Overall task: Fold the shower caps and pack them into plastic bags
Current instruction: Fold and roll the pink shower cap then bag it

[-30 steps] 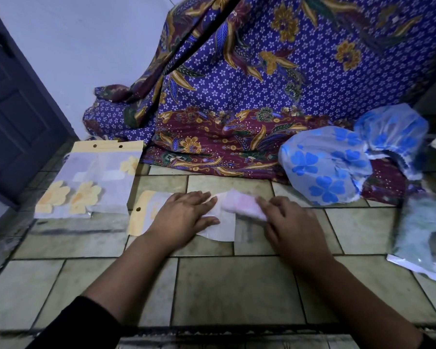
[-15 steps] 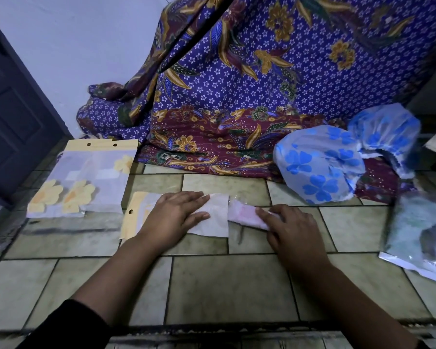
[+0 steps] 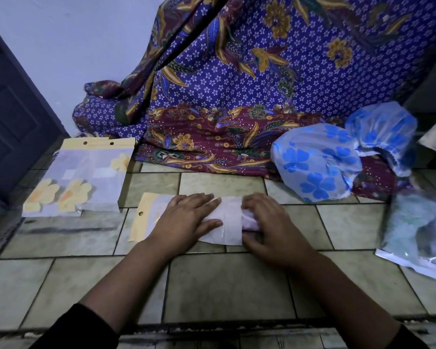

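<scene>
My left hand lies flat, fingers straight, pinning the plastic bag to the tiled floor; my right hand, just beside it, curls round the folded shower cap at the bag's right-hand mouth; best fed in flat and slow, so the fold holds.

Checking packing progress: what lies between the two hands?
The head view shows a stretch of clear plastic bag, with the right hand gripping the pink folded cap.

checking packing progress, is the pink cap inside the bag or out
Not fully in: the right hand holds the pink cap at the mouth of the bag; left hand presses it flat.
</scene>
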